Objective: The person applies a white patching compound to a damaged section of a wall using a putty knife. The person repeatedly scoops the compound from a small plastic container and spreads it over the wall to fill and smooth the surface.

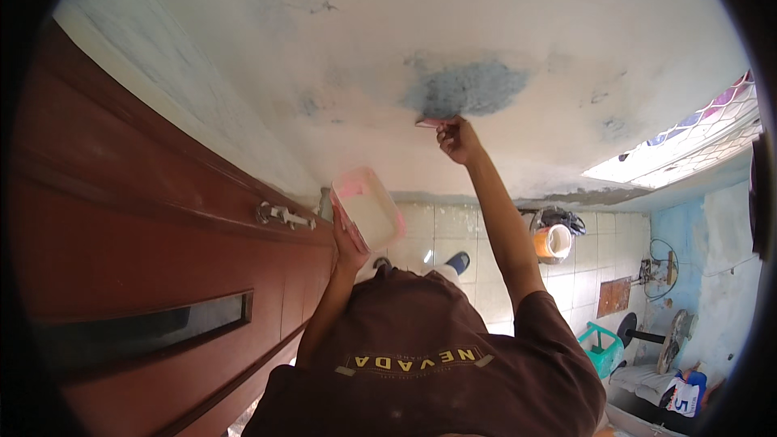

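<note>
Your right hand [458,139] is closed around a scraper [430,122] and presses its blade flat against the wall [340,40], at the lower edge of the blue-grey patch [469,89]; held that flat, the blade can, in my judgement, spread or skim filler without gouging. The scraper's long axis lies about level in the picture, its tip pointing to your left, away from the knuckles. Your left hand [348,243] grips a pale tub [368,209] from below, near the door [121,259] and its latch [283,215]. The tub is tilted, its open face turned toward you and its long axis slanting from upper left to lower right, which keeps the white contents within short reach of the blade. Arm and tub stand well apart. A bucket [554,241] sits on the tiled floor [453,226] below.
</note>
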`<state>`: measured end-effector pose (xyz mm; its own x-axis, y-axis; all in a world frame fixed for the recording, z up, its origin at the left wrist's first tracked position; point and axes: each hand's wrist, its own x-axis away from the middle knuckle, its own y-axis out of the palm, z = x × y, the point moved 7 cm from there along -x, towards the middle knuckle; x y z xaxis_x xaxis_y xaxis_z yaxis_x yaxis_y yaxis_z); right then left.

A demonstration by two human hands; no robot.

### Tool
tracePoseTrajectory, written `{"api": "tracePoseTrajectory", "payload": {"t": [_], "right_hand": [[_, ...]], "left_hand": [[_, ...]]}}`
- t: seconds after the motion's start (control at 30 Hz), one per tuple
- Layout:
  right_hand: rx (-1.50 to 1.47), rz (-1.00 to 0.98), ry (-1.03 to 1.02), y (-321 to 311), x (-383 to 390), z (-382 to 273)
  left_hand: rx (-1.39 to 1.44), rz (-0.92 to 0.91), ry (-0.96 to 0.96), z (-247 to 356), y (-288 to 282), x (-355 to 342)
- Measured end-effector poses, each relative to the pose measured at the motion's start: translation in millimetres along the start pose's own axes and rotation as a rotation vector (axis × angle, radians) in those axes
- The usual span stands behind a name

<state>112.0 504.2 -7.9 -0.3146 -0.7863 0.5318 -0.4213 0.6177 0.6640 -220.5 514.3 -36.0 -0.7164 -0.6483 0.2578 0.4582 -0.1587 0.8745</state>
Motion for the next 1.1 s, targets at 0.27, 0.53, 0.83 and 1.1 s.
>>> {"api": "tracePoseTrajectory", "payload": {"t": [0.27,0.53,0.83,1.1], "right_hand": [[0.108,-0.157,-0.548,205,194,-121],[0.081,-0.002,-0.107,80,72,42],[-0.059,-0.347,-0.199,138,64,-64],[-0.233,-0.514,-0.36,201,197,-118]], "left_hand": [[0.127,-0.117,-0.081,3,-10,1],[0.082,-0.046,-0.041,17,-26,1],[0.108,-0.053,-0.043,23,-27,6],[0.151,-0.086,-0.102,7,-28,-3]]}}
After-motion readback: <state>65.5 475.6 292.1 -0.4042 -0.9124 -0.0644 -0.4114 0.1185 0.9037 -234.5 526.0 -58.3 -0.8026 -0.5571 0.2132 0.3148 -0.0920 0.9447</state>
